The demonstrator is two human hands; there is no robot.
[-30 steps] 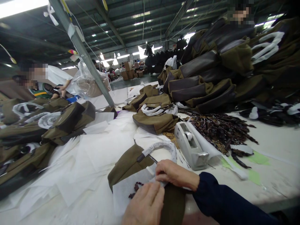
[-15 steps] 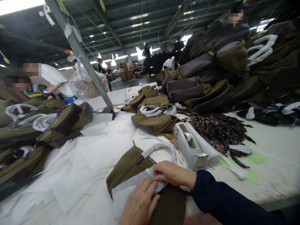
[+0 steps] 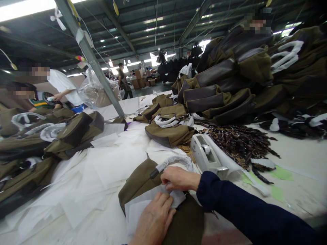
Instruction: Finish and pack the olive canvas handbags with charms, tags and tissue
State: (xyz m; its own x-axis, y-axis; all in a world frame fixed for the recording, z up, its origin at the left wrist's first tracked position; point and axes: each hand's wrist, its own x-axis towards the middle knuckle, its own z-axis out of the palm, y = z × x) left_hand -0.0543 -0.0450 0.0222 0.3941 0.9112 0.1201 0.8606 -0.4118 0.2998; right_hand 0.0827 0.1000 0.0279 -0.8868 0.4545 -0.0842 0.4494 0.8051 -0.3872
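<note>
An olive-green handbag [image 3: 139, 178] lies on the table in front of me, its handle [image 3: 176, 160] wrapped in clear-white film. Thin white paper [image 3: 136, 207] lies across the bag. My left hand [image 3: 155, 217] rests on this paper with its fingers stretched out, holding nothing. At the paper's upper edge, near the base of the handle, is my right hand [image 3: 177, 178]. Its fingers are curled together in a pinch, and what lies between them is hidden.
White paper sheets [image 3: 89, 173] spread over the table's left side. A tape dispenser [image 3: 206, 153] stands beyond my right hand, near a heap of dark braided straps [image 3: 237, 143]. Olive bags [image 3: 217, 95] are piled at the right, others [image 3: 74, 132] at the left. People [image 3: 63, 85] work beyond.
My right hand has shifted slightly left and up along the bag, still pinched. My left hand keeps its place on the paper. A person in the background has come into fuller view.
</note>
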